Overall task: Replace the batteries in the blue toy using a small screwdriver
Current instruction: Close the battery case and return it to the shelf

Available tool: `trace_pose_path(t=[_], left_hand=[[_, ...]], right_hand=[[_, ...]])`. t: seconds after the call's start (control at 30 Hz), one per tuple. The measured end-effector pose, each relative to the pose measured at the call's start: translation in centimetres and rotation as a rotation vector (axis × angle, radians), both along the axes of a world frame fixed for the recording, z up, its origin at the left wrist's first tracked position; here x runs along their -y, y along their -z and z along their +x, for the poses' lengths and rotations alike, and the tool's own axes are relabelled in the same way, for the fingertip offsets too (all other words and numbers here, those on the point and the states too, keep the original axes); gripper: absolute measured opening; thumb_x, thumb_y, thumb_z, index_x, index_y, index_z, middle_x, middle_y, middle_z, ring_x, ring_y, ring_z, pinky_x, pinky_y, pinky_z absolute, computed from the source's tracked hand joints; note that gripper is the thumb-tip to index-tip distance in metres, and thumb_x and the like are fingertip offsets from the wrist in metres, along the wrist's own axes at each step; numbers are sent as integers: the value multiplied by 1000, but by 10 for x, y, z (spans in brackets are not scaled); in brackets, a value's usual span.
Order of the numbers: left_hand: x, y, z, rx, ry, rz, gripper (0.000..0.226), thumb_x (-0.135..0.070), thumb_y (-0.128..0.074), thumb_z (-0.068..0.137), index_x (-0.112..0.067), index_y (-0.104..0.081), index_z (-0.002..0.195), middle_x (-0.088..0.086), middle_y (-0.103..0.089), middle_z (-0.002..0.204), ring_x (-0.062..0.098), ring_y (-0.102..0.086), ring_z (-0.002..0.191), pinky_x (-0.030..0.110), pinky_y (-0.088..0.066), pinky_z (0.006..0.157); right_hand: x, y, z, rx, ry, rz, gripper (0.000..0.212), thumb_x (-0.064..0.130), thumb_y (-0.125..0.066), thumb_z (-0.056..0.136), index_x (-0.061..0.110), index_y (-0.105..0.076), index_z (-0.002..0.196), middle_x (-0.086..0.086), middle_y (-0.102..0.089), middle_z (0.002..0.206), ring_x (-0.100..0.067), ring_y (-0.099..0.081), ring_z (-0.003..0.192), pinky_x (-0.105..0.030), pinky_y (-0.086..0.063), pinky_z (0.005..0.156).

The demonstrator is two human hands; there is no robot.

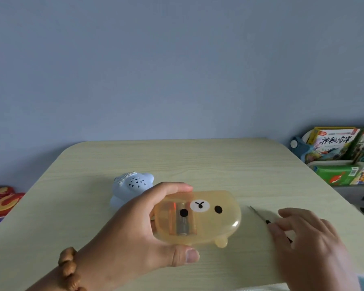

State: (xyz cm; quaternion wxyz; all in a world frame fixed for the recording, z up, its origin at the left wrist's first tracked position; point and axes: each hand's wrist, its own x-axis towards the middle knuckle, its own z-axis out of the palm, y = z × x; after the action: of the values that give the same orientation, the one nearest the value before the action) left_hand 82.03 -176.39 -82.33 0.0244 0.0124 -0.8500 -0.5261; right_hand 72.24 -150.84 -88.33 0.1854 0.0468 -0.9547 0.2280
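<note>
The blue toy lies on the pale wooden table, partly behind my left hand. My left hand grips a translucent amber bear-face box from its left end, thumb at the near edge and fingers over the far edge. Batteries show through the box. A small screwdriver lies on the table to the right, its thin shaft pointing up-left. My right hand covers the screwdriver's dark handle, with fingers relaxed and spread.
A shelf of children's books stands beyond the table's right edge. A red patterned item lies off the left edge. A blue wall rises behind the table. A wooden bead bracelet circles my left wrist.
</note>
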Motion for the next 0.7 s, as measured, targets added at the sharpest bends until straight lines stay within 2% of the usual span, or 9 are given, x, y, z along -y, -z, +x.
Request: trace_pose_path(t=[0.07,0.1,0.17,0.23,0.37,0.43,0.53,0.63,0.7], left_hand=[[3,-3,0,3,4,-24,87,-33,-99,51,-64,-53,118,-38,-59,118,-6,-63,109,16,-51,89],[7,-6,-2,3,0,-40,87,-37,-98,48,-64,-53,118,-38,-58,119,-6,-62,110,17,-51,91],[19,-17,-7,12,-5,-47,88,-40,-98,47,-61,-54,121,-25,-62,121,-3,-63,111,25,-51,96],[32,-40,-12,11,12,-40,87,-36,-98,50,-58,-56,122,-17,-66,122,3,-65,111,33,-52,98],[58,-132,-19,57,50,32,84,-23,-99,54,-54,-58,120,-15,-72,117,20,-72,103,44,-58,84],[72,-196,-19,77,45,54,84,-23,-99,53,-52,-59,121,-12,-72,118,21,-70,109,50,-56,95],[95,-299,-25,81,45,47,85,-21,-99,51,-51,-61,120,-16,-70,122,8,-67,114,36,-53,100],[109,-372,-34,40,26,-1,82,-28,-93,47,-53,-60,119,-19,-70,120,3,-67,111,25,-55,95],[113,-396,-41,-8,-17,18,83,-26,-92,46,-52,-61,118,-18,-70,120,4,-67,111,21,-55,94]], right_hand=[[10,-7,0,-23,-4,-53,21,11,-86,72,24,-69,73,-1,-75,88,-36,-68,79,-45,-56,72],[16,-14,-2,-26,-32,-107,19,17,-81,79,29,-66,77,3,-75,79,-33,-69,74,-43,-57,69],[31,-37,-11,9,-119,-204,11,30,-69,89,33,-60,85,10,-72,63,-18,-71,62,-41,-58,63],[51,-70,-15,63,-196,-289,6,30,-69,90,33,-64,91,12,-72,58,-3,-69,55,-31,-58,61],[86,-176,-9,69,-255,-396,13,18,-76,86,28,-73,78,23,-72,64,6,-67,50,-6,-51,53],[101,-238,-11,69,-229,-372,18,22,-75,87,29,-69,72,19,-70,59,5,-65,45,-7,-49,53],[124,-336,-21,24,-263,-304,19,35,-73,86,30,-64,71,16,-64,45,-1,-63,43,-16,-49,67],[131,-396,-33,128,-353,-418,12,34,-73,87,29,-66,79,14,-67,48,-3,-60,35,-11,-50,59],[134,-420,-42,185,-371,-500,5,28,-75,87,27,-70,86,13,-71,55,-2,-63,38,-10,-49,49]])
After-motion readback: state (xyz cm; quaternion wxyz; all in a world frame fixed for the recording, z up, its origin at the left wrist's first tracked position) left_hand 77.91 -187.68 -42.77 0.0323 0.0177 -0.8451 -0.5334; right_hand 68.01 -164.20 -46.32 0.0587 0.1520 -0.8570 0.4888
